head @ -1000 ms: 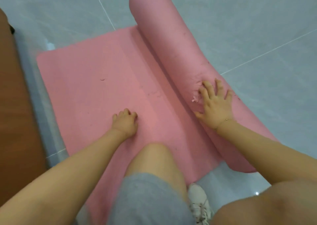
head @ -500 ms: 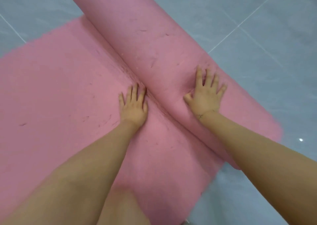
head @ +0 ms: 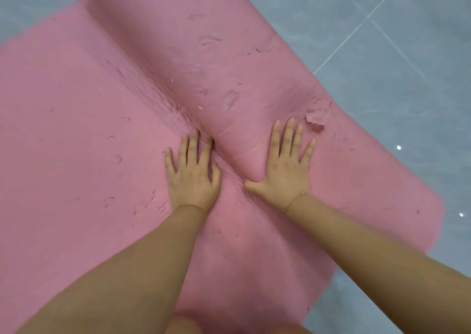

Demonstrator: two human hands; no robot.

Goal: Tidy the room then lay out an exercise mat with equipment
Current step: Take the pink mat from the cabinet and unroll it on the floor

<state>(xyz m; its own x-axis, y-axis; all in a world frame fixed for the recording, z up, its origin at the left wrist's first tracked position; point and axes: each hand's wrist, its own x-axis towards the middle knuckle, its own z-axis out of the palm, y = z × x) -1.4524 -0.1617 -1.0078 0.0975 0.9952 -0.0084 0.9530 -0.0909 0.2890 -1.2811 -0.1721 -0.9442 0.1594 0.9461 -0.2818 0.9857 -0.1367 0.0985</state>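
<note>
A pink exercise mat lies partly unrolled on the floor and fills most of the view. Its rolled part runs from the top left to the lower right. My left hand lies flat on the unrolled sheet, fingers straight, with the fingertips at the foot of the roll. My right hand presses flat against the side of the roll with fingers spread, denting the foam. A torn flap of foam sticks up just beyond the right fingertips.
Grey floor tiles with pale grout lines lie to the right and at the top left. The mat's surface has several small nicks. My knee shows at the bottom edge.
My left hand uncurled and moved forward from mid-sheet to the foot of the roll. The roll has moved farther away from me, leaving more sheet flat. My head came closer to the mat.
</note>
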